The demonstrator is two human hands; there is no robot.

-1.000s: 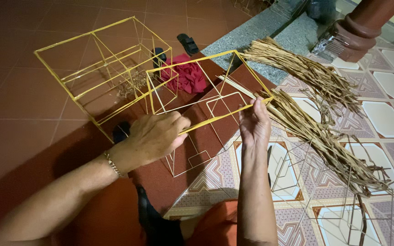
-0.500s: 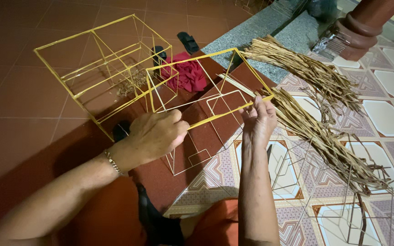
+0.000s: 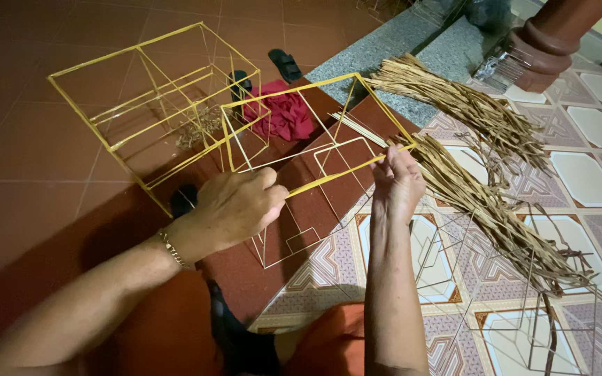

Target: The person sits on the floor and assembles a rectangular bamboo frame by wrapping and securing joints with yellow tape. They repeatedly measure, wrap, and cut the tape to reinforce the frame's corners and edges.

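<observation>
A person seated on a tiled floor works on a wire frame partly wrapped in yellow tape [image 3: 315,132], the landmark of the scene. Nearest the camera, bare grey wire frames [image 3: 454,271] lie flat on the patterned floor tiles [image 3: 593,174], below and to the right of the held frame, none of them wrapped yet.

The left hand [image 3: 235,205] is closed around the frame's near bar, and the right hand [image 3: 397,182] pinches the same bar at its right corner, fingers tight on the yellow strip. The outer edges of this frame look covered in smooth, glossy yellow, while its thin inner wires remain bare metal, so the wrapping appears well along but unfinished.

To the right of the frame, a long heap of dry tan straw-like strips [image 3: 482,160] sprawls across the tiles, coarse and twisted. Just behind the frame lies a crumpled red cloth [image 3: 283,115], soft against the hard lines. To its left stands a box-shaped frame fully wrapped in yellow [image 3: 141,104], seemingly complete. Beyond that rests a black sandal [image 3: 286,65] on the plain red-brown tiles, with a rough grey stone step [image 3: 384,49] at the back.
</observation>
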